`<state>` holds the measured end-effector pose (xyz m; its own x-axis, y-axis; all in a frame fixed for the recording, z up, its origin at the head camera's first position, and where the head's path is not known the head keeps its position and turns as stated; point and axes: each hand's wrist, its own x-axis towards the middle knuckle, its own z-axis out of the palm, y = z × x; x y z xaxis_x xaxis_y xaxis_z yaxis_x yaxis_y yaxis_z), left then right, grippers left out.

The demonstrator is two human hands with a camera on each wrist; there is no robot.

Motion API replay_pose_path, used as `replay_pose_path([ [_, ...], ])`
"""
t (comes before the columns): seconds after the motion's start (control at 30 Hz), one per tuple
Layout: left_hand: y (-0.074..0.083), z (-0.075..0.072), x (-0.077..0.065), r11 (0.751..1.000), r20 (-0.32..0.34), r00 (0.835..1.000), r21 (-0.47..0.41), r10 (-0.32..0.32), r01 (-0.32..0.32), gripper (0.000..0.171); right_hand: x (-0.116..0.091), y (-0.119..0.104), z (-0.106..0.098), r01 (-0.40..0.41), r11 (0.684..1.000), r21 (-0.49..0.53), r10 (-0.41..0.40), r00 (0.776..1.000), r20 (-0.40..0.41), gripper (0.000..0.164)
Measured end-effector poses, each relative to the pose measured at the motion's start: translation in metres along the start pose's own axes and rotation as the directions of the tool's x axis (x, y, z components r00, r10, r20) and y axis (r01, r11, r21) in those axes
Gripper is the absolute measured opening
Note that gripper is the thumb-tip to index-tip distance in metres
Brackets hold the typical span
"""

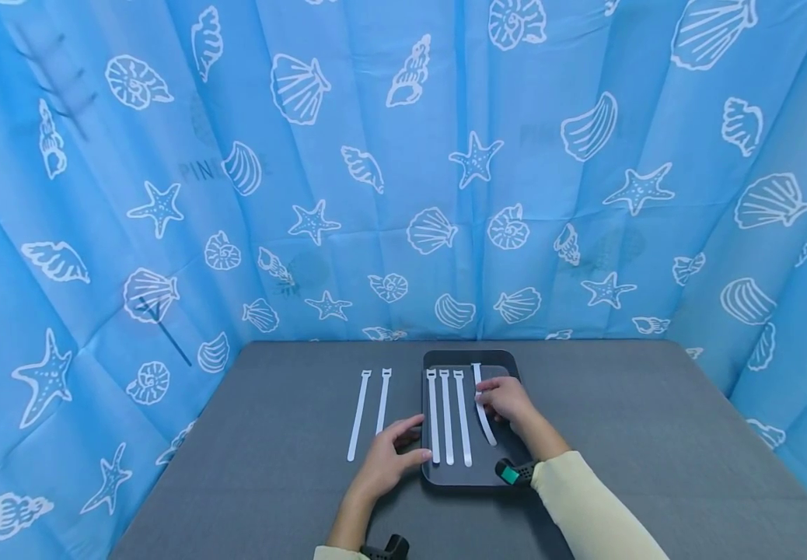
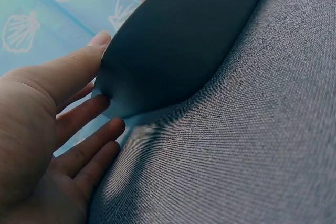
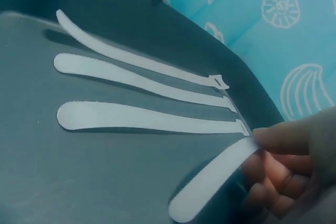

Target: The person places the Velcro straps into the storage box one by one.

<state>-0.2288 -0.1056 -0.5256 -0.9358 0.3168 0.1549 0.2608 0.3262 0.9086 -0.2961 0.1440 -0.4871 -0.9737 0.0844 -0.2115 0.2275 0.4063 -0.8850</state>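
My right hand point(image 1: 508, 400) pinches a white hook-and-loop cable strap point(image 3: 212, 182) between thumb and fingers, over the right part of a dark tray point(image 1: 469, 476). The strap's rounded tail hangs toward the tray's near side. Three more such straps point(image 1: 448, 420) lie side by side in the tray, their slotted heads at the far end. At the tray's left side is my left hand point(image 1: 389, 459); its thumb touches the rim and its fingers rest loosely near the outer wall point(image 2: 152, 56), as the left wrist view shows.
Two further white straps point(image 1: 358, 416) lie on the grey table point(image 1: 270, 467) left of the tray, one partly behind the left hand. A blue curtain point(image 1: 389, 233) with white shell prints hangs behind the table and along both sides.
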Motion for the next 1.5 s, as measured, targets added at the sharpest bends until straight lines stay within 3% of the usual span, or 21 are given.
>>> replay_pose_path([
  [0.2,0.001,0.0,-0.001,1.0,-0.003,1.0,0.006,-0.001,0.001,0.059,-0.002,-0.001,0.003,0.023,0.994,-0.102,-0.021,1.0,0.021,0.033],
  [0.47,0.001,0.0,-0.001,1.0,-0.005,1.0,-0.005,-0.006,0.006,0.059,-0.003,-0.002,0.004,0.021,0.989,-0.148,-0.016,0.999,0.031,0.045],
  [0.8,0.001,0.0,0.0,1.0,-0.005,1.0,0.005,-0.006,0.006,0.059,0.0,0.0,0.006,0.07,0.961,-0.267,-0.061,0.997,0.042,0.053],
  [1.5,-0.003,0.001,0.001,1.0,-0.001,1.0,-0.003,-0.026,0.026,0.06,-0.003,0.0,0.012,0.051,0.941,-0.335,-0.047,0.999,0.019,0.053],
])
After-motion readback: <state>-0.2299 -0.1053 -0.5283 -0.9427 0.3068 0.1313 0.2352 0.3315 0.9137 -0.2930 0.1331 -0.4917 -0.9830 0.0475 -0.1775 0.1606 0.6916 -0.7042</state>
